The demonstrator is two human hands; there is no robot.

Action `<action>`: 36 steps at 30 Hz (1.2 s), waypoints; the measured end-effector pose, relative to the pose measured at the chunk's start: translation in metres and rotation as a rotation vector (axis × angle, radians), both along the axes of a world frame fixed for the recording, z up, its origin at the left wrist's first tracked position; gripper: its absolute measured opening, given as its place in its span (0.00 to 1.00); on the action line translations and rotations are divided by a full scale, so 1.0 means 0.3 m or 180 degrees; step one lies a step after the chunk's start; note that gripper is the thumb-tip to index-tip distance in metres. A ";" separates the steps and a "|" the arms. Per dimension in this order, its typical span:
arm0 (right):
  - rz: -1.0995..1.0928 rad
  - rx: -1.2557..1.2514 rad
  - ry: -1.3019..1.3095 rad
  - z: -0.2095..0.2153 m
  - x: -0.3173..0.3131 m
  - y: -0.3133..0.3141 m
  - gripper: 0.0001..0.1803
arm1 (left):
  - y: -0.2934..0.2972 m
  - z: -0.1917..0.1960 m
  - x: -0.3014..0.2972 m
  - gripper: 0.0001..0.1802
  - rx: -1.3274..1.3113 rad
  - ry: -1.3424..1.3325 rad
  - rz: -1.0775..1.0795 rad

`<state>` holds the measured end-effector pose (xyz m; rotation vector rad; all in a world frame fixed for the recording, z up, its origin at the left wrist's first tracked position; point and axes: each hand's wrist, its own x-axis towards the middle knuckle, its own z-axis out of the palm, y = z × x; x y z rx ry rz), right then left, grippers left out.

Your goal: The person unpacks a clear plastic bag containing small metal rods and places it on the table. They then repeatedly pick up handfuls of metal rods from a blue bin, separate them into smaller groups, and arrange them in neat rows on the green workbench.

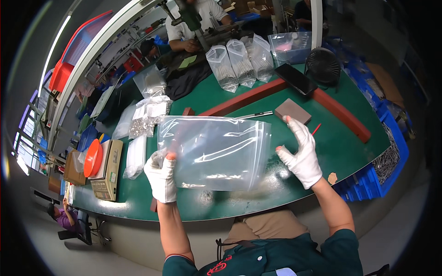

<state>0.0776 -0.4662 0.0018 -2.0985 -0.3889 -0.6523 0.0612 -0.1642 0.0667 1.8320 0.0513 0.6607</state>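
Left hand pinches a clear bag; right hand spread beside it

The left hand [161,179], in a white glove with the thumb tip bare, grips the clear bag [216,152] at its left edge, between thumb and fingers. The right hand [301,158], gloved likewise, holds nothing; its thumb and fingers stand wide apart, just beside the bag's right end and not touching it. The bag lies flat-looking and broad above the green surface [340,154], near its front edge, with a strip running down its right end.

Just past the bag's upper right corner are a grey-brown block [293,112] and a thin red stick [316,129]; a slim metal tool [254,115] lies right behind its top edge. Farther behind the bag, a red-brown bar [244,98] slants up to a dark phone [295,79], with a black fan [323,66] beyond, to the bag's right. Three upright bags of metal pieces [241,64] stand behind it too.

Left of the bag sit packets of small parts [148,117], then a boxy device [110,170] with an orange bowl [93,158]. Well to the bag's right, a blue bin [399,138] holds metal pieces. Behind everything, a co-worker [202,18] in a light shirt.
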 end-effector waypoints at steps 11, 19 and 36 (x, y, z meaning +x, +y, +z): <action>0.1299 0.2175 0.0891 0.115 0.029 0.145 0.28 | 0.014 -0.006 -0.026 0.19 0.0240 0.0295 -0.0191; 0.0511 0.2307 0.0037 0.088 0.031 0.179 0.05 | 0.001 -0.079 -0.028 0.21 -0.0138 0.0327 -0.0147; 0.0217 -0.0627 -0.2181 0.088 0.003 0.108 0.14 | -0.031 -0.035 0.000 0.17 -0.0017 0.0763 -0.0551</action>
